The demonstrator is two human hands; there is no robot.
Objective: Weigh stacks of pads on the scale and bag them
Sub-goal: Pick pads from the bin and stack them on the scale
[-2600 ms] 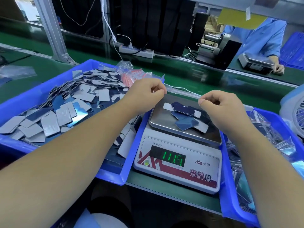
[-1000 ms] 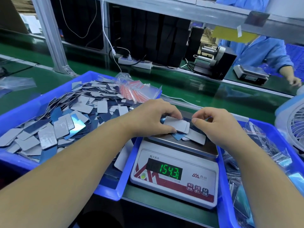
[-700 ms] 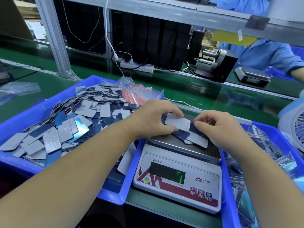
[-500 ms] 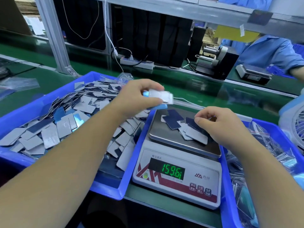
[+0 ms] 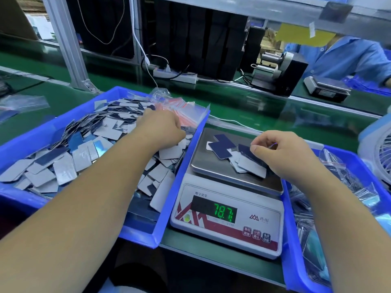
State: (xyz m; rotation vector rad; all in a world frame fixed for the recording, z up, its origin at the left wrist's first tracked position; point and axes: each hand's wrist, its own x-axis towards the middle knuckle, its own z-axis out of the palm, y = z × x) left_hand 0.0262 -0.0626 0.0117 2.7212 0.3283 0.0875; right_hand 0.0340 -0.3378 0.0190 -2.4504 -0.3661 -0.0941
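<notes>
A blue bin on the left is being filled by a loose heap of grey and dark blue pads, with red-striped clear bags lying at its far right corner. The left hand is being lowered, knuckles up, onto the pads at the bin's right side; whether its curled fingers are gripping a pad cannot be told. A scale is being kept just right of the bin, and 78.7 is being shown on its display. A few pads are being weighed on its steel plate. The right hand is being held over the plate's right side, fingers curled, a dark pad being pinched at thumb and fingertips. Bagged goods are being stored in a second blue bin at far right.
</notes>
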